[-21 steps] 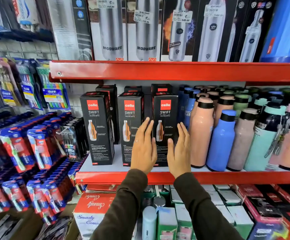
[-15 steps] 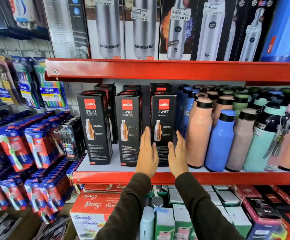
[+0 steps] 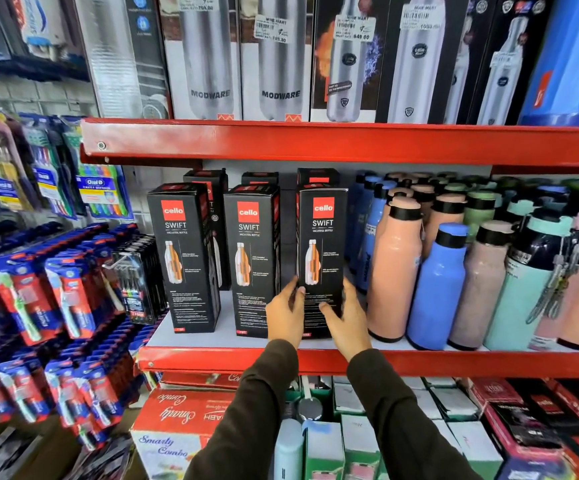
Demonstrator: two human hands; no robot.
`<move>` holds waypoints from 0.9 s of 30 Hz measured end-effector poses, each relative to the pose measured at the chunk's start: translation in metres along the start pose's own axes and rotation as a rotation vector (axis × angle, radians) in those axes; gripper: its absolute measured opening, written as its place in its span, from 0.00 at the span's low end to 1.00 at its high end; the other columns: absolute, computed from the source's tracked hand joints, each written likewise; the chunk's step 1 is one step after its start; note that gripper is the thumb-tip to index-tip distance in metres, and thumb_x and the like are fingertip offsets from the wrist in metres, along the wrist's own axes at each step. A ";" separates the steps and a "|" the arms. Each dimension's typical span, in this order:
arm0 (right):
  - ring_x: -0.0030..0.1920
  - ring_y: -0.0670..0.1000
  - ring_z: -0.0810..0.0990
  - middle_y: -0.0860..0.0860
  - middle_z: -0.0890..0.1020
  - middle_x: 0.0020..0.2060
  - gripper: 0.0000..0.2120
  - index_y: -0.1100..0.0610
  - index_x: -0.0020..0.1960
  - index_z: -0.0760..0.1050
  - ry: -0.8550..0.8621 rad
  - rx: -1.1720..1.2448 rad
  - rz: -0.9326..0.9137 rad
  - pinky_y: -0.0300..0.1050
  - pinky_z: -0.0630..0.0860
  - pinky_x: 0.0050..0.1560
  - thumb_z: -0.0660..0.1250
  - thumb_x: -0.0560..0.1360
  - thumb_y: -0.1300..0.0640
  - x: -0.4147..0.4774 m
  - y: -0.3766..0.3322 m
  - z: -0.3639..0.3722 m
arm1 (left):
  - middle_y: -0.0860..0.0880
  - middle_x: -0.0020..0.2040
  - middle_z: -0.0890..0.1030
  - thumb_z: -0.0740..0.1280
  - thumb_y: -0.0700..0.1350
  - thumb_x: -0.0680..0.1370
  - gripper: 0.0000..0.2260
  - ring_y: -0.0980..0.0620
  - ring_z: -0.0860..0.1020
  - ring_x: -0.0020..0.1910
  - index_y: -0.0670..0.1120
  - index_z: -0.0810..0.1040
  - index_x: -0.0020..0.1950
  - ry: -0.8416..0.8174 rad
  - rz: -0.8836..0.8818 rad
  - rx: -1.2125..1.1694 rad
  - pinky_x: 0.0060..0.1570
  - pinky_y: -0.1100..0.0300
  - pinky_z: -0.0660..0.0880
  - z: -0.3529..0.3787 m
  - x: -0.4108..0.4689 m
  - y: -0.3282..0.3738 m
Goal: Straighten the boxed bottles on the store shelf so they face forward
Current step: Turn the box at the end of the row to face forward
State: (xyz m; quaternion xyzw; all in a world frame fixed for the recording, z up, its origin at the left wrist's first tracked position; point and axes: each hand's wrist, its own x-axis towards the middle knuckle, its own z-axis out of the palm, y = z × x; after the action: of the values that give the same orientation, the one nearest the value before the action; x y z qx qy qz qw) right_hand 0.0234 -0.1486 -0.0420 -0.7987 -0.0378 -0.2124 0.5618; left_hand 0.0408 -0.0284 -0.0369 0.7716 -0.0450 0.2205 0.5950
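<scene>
Both hands, earlier flat before right box (image 3: 322, 244), now grip its lower sides; box sits higher.

Retail shop aisle, red metal shelves (image 3: 315, 142) stocked with boxed bottles (image 3: 322, 251), price stickers (image 3: 355, 29), loose flasks (image 3: 437, 285), hanging toothbrush packs (image 3: 104, 192)

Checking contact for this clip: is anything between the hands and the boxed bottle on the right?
Nothing visible. The left hand and right hand already clasp the lower sides of the rightmost box.
</scene>
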 end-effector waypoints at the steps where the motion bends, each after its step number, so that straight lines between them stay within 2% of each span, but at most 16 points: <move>1: 0.63 0.46 0.76 0.48 0.77 0.63 0.33 0.48 0.73 0.62 0.002 -0.015 -0.023 0.50 0.72 0.68 0.70 0.72 0.63 0.000 0.000 -0.001 | 0.43 0.58 0.83 0.63 0.45 0.81 0.17 0.56 0.78 0.50 0.44 0.74 0.69 0.006 0.007 -0.020 0.54 0.65 0.73 0.000 0.000 0.001; 2: 0.63 0.45 0.76 0.48 0.77 0.63 0.36 0.48 0.73 0.61 0.000 -0.025 -0.040 0.49 0.74 0.66 0.72 0.70 0.63 0.001 0.000 -0.002 | 0.44 0.58 0.83 0.63 0.46 0.80 0.17 0.57 0.78 0.51 0.45 0.75 0.69 0.005 0.011 -0.039 0.54 0.67 0.73 -0.001 0.001 0.003; 4: 0.62 0.43 0.77 0.47 0.78 0.63 0.42 0.46 0.73 0.60 -0.007 -0.021 -0.067 0.46 0.75 0.64 0.76 0.65 0.61 0.002 0.000 -0.004 | 0.48 0.57 0.82 0.64 0.46 0.80 0.17 0.58 0.78 0.52 0.45 0.75 0.69 -0.005 -0.001 -0.073 0.48 0.79 0.70 -0.002 0.001 0.007; 6: 0.61 0.42 0.78 0.45 0.79 0.62 0.46 0.45 0.73 0.59 0.011 -0.009 -0.077 0.41 0.76 0.61 0.80 0.61 0.58 0.004 -0.004 -0.005 | 0.49 0.57 0.82 0.66 0.47 0.79 0.18 0.59 0.79 0.53 0.45 0.76 0.68 0.001 -0.013 -0.136 0.47 0.82 0.70 -0.001 0.001 0.011; 9: 0.59 0.39 0.78 0.43 0.79 0.60 0.46 0.44 0.70 0.63 0.054 0.024 -0.100 0.32 0.75 0.56 0.82 0.59 0.55 0.004 -0.014 -0.006 | 0.48 0.57 0.84 0.69 0.49 0.77 0.18 0.59 0.81 0.55 0.47 0.78 0.66 0.014 -0.009 -0.227 0.53 0.72 0.74 0.000 0.000 0.013; 13: 0.60 0.43 0.78 0.44 0.79 0.60 0.45 0.45 0.69 0.64 0.137 0.053 -0.110 0.44 0.76 0.61 0.82 0.58 0.51 0.005 -0.018 -0.009 | 0.53 0.53 0.84 0.72 0.50 0.75 0.17 0.62 0.82 0.53 0.48 0.81 0.62 0.019 0.013 -0.284 0.54 0.68 0.77 -0.001 -0.007 0.017; 15: 0.61 0.44 0.77 0.45 0.79 0.60 0.46 0.47 0.69 0.64 0.150 0.035 -0.113 0.44 0.75 0.62 0.83 0.57 0.52 0.006 -0.019 -0.010 | 0.53 0.52 0.84 0.68 0.50 0.77 0.14 0.63 0.82 0.53 0.48 0.82 0.61 0.035 0.032 -0.311 0.54 0.68 0.78 -0.001 -0.010 0.017; 17: 0.60 0.44 0.77 0.45 0.78 0.60 0.46 0.47 0.69 0.64 0.142 0.025 -0.114 0.43 0.74 0.61 0.83 0.56 0.54 0.006 -0.021 -0.013 | 0.52 0.56 0.84 0.63 0.47 0.81 0.13 0.63 0.80 0.56 0.47 0.81 0.62 0.065 0.067 -0.300 0.58 0.66 0.76 -0.001 -0.010 0.015; 20: 0.60 0.43 0.77 0.44 0.78 0.60 0.45 0.46 0.68 0.64 0.102 0.033 -0.122 0.39 0.74 0.60 0.83 0.56 0.55 0.006 -0.021 -0.017 | 0.47 0.68 0.76 0.58 0.43 0.82 0.16 0.55 0.72 0.68 0.45 0.73 0.70 0.051 0.091 -0.168 0.69 0.61 0.67 -0.001 -0.002 0.012; 22: 0.61 0.42 0.76 0.43 0.77 0.61 0.45 0.45 0.69 0.64 0.075 0.060 -0.110 0.40 0.74 0.61 0.82 0.57 0.54 0.006 -0.020 -0.020 | 0.46 0.72 0.71 0.57 0.42 0.83 0.18 0.51 0.68 0.72 0.43 0.67 0.74 -0.016 0.051 -0.124 0.69 0.64 0.62 0.000 0.004 0.009; 25: 0.62 0.37 0.74 0.38 0.76 0.61 0.43 0.36 0.67 0.62 0.029 0.096 -0.091 0.42 0.73 0.64 0.81 0.59 0.55 0.006 -0.019 -0.024 | 0.45 0.71 0.73 0.57 0.43 0.83 0.19 0.54 0.70 0.68 0.44 0.66 0.74 -0.112 0.011 -0.124 0.65 0.65 0.63 -0.001 0.010 0.005; 27: 0.66 0.40 0.73 0.40 0.74 0.65 0.47 0.29 0.68 0.56 0.006 0.076 -0.095 0.43 0.71 0.66 0.79 0.62 0.56 0.007 -0.017 -0.025 | 0.45 0.67 0.76 0.59 0.43 0.82 0.17 0.51 0.73 0.66 0.45 0.69 0.71 -0.141 0.008 -0.147 0.64 0.62 0.66 -0.001 0.013 0.000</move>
State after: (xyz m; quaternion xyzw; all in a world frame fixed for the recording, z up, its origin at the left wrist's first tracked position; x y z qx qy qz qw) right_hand 0.0167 -0.1665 -0.0172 -0.7736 -0.0819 -0.2395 0.5810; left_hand 0.0518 -0.0250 -0.0313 0.7391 -0.1058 0.1640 0.6446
